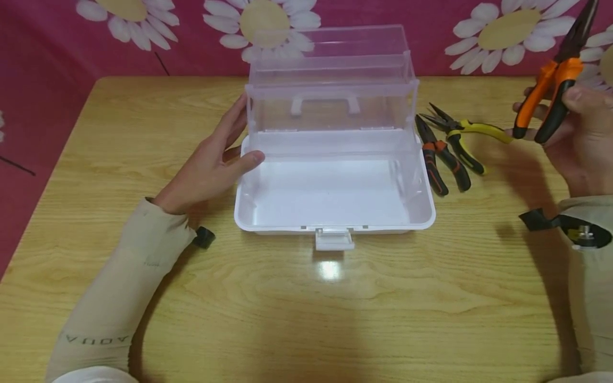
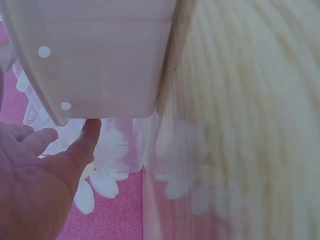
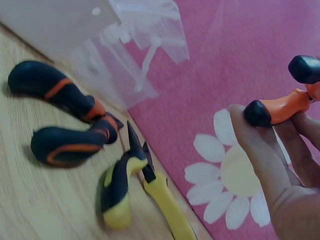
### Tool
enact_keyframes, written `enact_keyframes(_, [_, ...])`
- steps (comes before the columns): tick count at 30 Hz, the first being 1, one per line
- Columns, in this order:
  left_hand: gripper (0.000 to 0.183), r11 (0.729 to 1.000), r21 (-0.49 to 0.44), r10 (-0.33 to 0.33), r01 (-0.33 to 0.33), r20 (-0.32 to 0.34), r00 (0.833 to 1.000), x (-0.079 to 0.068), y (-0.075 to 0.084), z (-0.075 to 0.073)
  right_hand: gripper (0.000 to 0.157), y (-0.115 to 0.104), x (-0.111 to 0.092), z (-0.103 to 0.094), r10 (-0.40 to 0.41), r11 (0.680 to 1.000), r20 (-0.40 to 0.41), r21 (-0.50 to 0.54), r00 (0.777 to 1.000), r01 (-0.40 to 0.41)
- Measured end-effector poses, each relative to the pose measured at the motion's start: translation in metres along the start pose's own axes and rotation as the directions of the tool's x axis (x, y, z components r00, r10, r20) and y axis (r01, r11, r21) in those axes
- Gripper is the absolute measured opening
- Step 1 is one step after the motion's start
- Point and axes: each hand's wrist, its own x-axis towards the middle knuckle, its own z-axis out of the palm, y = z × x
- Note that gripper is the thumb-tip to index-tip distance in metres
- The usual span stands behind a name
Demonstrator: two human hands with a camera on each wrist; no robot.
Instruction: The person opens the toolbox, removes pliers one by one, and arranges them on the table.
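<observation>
A white plastic toolbox [image 1: 333, 194] with its clear lid [image 1: 330, 72] raised stands on the table. My left hand [image 1: 208, 162] holds its left side, thumb over the rim and fingers round the rear corner. In the left wrist view, a fingertip [image 2: 92, 127] touches the box's back edge. At the far right, my right hand [image 1: 586, 125] holds orange-and-black long-nose pliers [image 1: 548, 101] by the handles, raised with the jaws pointing up. Only their handle ends [image 3: 280, 111] show in the right wrist view. Nothing lies inside the box.
Right beside the box lie black-and-orange pliers [image 1: 442, 159] and yellow-and-black needle-nose pliers [image 1: 462, 135], close together. The box's white front latch [image 1: 333, 239] hangs open. A pink wall covering with daisies [image 1: 373, 48] rises behind the wooden table [image 1: 306, 314].
</observation>
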Motion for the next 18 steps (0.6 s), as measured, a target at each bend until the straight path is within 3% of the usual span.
enact_keyframes(11, [0.088,0.999,-0.037,0.029,-0.029,-0.004,1.000,0.000,-0.002,0.000,0.045,0.003,0.003,-0.015,-0.059,0.997,0.014,-0.039,0.998,0.060])
enact_keyframes(16, [0.087,0.998,-0.051,0.035,-0.035,-0.001,0.999,0.000,-0.003,0.000,0.042,0.002,0.003,-0.023,-0.024,0.998,-0.068,-0.065,0.997,0.020])
enact_keyframes(18, [0.087,0.998,-0.055,0.036,-0.036,-0.001,0.999,0.001,-0.003,0.000,0.042,0.002,0.004,-0.027,0.004,1.000,-0.096,-0.031,0.995,-0.007])
